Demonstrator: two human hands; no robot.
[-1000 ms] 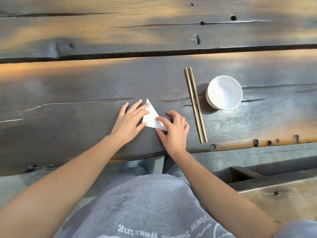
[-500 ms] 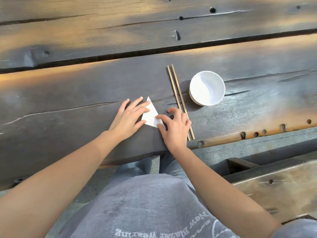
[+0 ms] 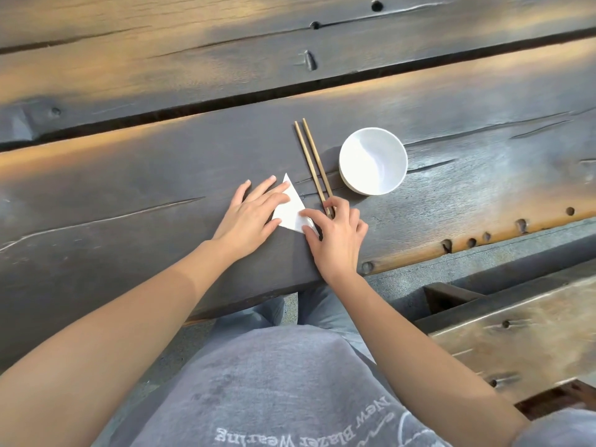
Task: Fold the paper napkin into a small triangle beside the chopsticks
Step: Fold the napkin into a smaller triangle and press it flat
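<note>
Pressing napkin (image 3: pixel 290 209) triangle flat on bench (image 3: pixel 129 188), frame centre: left hand (image 3: pixel 254 214) spread, anchoring; right hand (image 3: pixel 335 232) fingertips creasing corner beside chopsticks (image 3: pixel 312 162).

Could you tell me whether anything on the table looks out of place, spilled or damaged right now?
Nothing stands out. The napkin lies flat as a triangle under both hands, the chopsticks lie side by side, and the bowl stands upright and looks empty.

Grey lettered T-shirt (image 3: pixel 290 391), bare forearms.
</note>
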